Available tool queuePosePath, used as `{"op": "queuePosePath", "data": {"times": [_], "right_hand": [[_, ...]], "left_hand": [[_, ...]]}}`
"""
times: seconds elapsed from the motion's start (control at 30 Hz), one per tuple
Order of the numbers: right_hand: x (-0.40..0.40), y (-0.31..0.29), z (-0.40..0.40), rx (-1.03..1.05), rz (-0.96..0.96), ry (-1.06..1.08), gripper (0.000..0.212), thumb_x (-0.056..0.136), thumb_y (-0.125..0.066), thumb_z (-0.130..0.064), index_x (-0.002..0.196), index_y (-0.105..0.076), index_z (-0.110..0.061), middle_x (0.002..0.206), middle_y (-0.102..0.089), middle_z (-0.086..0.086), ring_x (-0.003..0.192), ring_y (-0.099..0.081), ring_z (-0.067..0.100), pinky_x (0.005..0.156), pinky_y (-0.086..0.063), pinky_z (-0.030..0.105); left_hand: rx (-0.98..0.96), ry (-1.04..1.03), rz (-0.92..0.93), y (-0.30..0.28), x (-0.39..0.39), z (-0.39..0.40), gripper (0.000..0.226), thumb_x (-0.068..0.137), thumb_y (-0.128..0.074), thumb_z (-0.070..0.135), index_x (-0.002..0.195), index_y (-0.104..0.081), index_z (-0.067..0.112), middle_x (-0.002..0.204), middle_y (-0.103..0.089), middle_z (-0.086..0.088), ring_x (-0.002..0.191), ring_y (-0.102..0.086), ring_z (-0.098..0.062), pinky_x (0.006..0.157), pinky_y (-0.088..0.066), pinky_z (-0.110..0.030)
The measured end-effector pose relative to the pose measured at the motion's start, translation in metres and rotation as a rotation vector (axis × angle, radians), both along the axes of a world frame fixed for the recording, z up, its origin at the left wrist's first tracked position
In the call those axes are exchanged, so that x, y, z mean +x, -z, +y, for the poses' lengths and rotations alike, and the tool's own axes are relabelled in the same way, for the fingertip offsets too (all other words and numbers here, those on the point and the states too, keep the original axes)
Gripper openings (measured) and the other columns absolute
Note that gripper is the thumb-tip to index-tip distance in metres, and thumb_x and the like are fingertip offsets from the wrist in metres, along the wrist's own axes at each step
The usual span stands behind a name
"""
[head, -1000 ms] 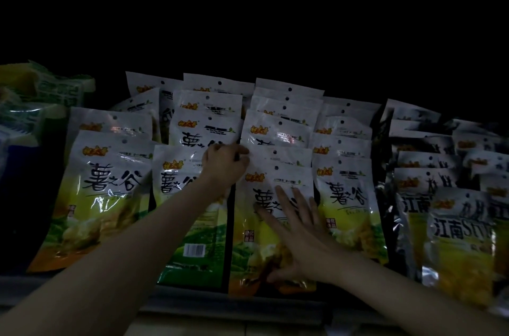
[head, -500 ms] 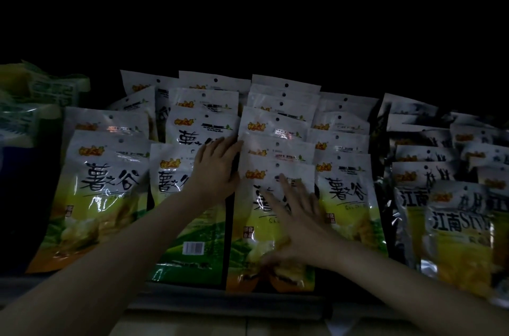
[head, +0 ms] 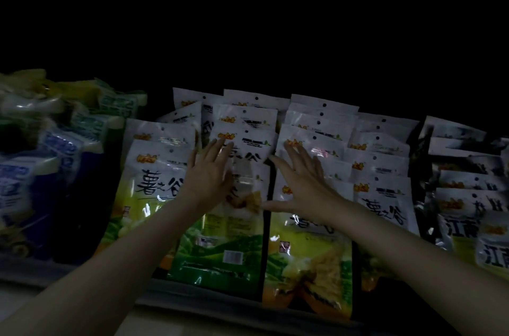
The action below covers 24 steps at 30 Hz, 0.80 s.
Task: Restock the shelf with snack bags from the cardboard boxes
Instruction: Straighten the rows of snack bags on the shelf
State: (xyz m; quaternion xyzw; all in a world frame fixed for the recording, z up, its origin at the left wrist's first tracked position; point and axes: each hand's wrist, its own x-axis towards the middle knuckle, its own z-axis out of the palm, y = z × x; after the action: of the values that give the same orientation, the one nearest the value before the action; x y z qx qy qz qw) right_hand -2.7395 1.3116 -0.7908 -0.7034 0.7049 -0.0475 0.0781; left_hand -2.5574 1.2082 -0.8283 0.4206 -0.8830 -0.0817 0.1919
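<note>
Scene: a dim shelf point(head: 248, 305) seen from the head view, packed with rows of snack bags leaning back in overlapping stacks.
Left hand point(head: 209, 173): fingers straight and spread, palm flat against the green-and-white snack bags of the second stack from the left; it presses on them and grips nothing.
Right hand point(head: 305, 181): fingers straight and fanned wide, thumb out to the left, palm flat on the front bag of the next stack to the right; it holds nothing either.
Hands together: apart, side by side, a narrow dark gap between the two stacks lying between them.
Front green bag point(head: 220, 247): stands at the shelf edge under the left forearm, barcode facing out.
Front yellow bag point(head: 308, 267): stands just to the right of it, below the right wrist.
Far-left stack point(head: 148, 184): same brand, untouched.
Right side: a further stack of the same bags point(head: 385, 198), then darker bags point(head: 473, 198) with a different print.
Left side: blue-and-white packets point(head: 55, 148) piled loosely.
Cardboard boxes: cannot be seen.
</note>
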Motion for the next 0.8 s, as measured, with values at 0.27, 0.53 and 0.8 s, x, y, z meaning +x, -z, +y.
{"op": "queuePosePath", "data": {"times": [0.27,0.53,0.8], "right_hand": [[0.076,-0.006,-0.098,-0.170,-0.357,-0.143,0.075,0.089,-0.054,-0.044,0.148,-0.013,-0.024,0.157,-0.001,-0.002,0.144,-0.009,0.017,0.113,-0.019,0.032],[0.123,0.016,-0.199,-0.312,-0.605,0.087,0.053,0.096,-0.050,-0.022,0.145,-0.028,-0.023,0.149,-0.030,0.011,0.130,-0.039,0.031,0.096,-0.041,0.036],[0.104,0.030,-0.180,-0.462,-0.532,0.161,0.047,0.090,-0.042,0.012,0.128,-0.044,-0.014,0.133,-0.038,0.010,0.089,-0.048,0.029,0.068,-0.043,0.037]], "left_hand": [[0.087,-0.295,0.040,0.013,0.084,-0.047,0.058,0.098,-0.032,0.038,0.150,-0.012,0.020,0.158,-0.005,-0.008,0.145,-0.005,-0.027,0.113,-0.013,-0.043],[0.470,-0.369,0.457,0.030,0.119,-0.065,0.062,0.098,-0.043,0.027,0.150,-0.010,0.030,0.155,-0.006,-0.014,0.132,-0.032,-0.041,0.098,-0.039,-0.042],[0.559,-0.269,0.578,0.034,0.115,-0.068,0.061,0.092,-0.057,0.022,0.146,-0.028,0.024,0.136,-0.049,-0.007,0.123,-0.049,-0.026,0.100,-0.044,-0.040]]}}
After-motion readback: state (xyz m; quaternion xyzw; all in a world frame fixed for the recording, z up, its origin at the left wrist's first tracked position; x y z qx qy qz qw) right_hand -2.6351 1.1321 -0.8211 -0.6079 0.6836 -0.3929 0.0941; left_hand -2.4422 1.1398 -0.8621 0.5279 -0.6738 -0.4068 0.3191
